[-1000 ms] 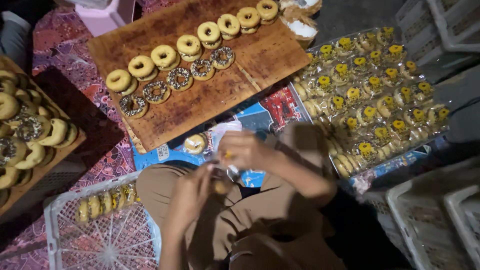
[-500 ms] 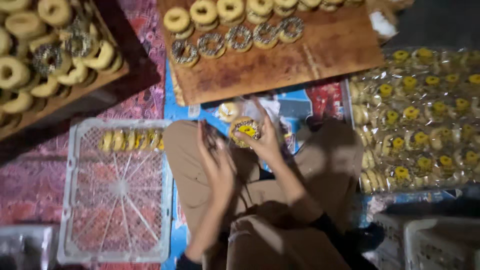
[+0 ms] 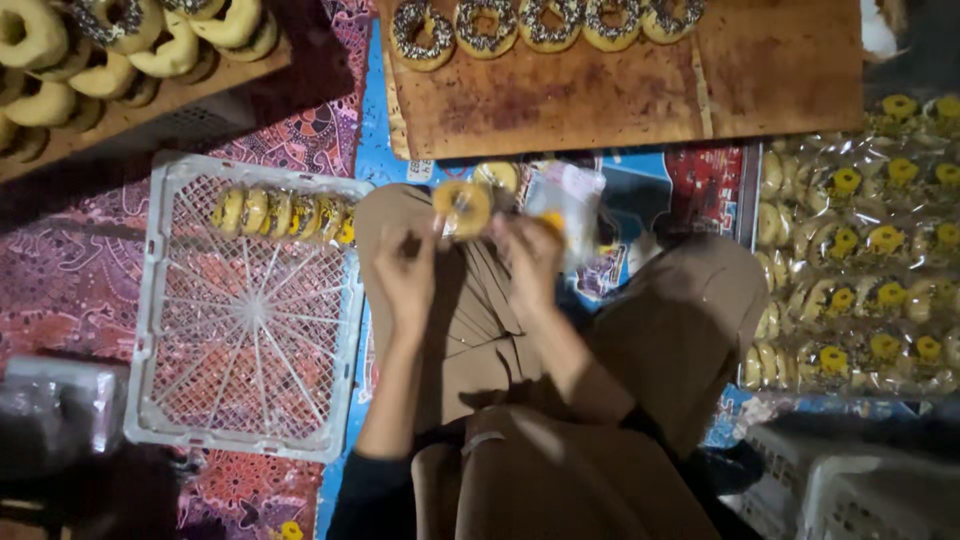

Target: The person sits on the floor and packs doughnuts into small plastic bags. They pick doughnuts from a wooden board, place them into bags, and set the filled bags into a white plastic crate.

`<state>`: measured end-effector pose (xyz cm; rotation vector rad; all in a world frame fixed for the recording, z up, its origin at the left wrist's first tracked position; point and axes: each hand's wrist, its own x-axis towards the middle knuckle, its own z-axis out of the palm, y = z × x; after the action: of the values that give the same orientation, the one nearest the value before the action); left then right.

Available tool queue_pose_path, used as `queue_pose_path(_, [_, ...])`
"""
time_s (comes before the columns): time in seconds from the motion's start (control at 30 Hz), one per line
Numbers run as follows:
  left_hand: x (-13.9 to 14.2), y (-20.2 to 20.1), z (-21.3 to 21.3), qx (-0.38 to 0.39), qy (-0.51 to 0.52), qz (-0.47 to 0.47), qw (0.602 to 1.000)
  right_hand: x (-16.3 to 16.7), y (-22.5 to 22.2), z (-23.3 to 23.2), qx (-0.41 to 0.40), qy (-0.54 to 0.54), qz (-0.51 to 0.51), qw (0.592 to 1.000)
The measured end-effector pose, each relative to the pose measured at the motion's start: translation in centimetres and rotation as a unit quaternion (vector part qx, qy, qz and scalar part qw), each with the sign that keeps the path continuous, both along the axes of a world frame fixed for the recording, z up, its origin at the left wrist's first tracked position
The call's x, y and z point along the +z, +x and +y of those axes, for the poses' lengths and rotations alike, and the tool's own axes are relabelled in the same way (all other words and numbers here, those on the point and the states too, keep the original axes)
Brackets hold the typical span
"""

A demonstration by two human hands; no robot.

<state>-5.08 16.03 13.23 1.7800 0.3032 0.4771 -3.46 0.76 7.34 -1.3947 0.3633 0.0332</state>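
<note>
Head view: left hand (image 3: pixel 405 268) and right hand (image 3: pixel 528 252) together pinch one bagged doughnut (image 3: pixel 462 206) just below the wooden board (image 3: pixel 640 95), where five chocolate-sprinkled doughnuts (image 3: pixel 545 20) sit; white crate (image 3: pixel 250 305) lies to the left.

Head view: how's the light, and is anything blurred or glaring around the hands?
Head view: light falls brightest on the left hand, the right hand and the yellow-centred ring doughnut in clear wrap between them, all slightly motion-soft; the clear plastic bag glares white; the white lattice plastic crate is sharp; the bottom-left corner sinks into shadow.
</note>
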Motion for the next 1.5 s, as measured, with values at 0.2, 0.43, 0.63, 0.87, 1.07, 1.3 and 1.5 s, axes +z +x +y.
queue_pose_path(0.2, [-2.9, -2.4, -0.7, 0.021, 0.049, 0.167, 0.985, -3.5, -3.9, 1.4, -0.004, 0.137, 0.174, 0.975])
queue_pose_path(0.43, [-11.4, 12.3, -3.6, -0.080, 0.159, 0.029, 0.984, -8.1, 7.0, 0.8, -0.141, -0.152, -0.113, 0.972])
queue_pose_path(0.63, [-13.0, 15.0, -4.2, -0.211, 0.160, 0.298, 0.917, -9.1, 9.3, 0.6, -0.069, -0.120, 0.111, 0.984])
queue_pose_path(0.87, [-4.9, 0.9, -0.1, -0.176, 0.061, -0.008, 0.983, -3.1, 0.8, -1.5, 0.135, 0.019, -0.214, 0.967])
queue_pose_path(1.07, [-4.9, -8.0, 5.6, -0.211, 0.236, -0.041, 0.948, -1.7, -2.1, 1.7, 0.370, -0.141, -0.445, 0.803])
queue_pose_path(1.3, [-8.7, -7.4, 6.7, -0.226, 0.167, 0.004, 0.960, -3.4, -1.8, 4.7, 0.424, -0.032, -0.386, 0.818])
queue_pose_path(1.5, [-6.9, -6.4, 9.7, -0.085, 0.091, -0.075, 0.989, -0.7, -1.3, 4.1, 0.432, -0.035, -0.349, 0.831])
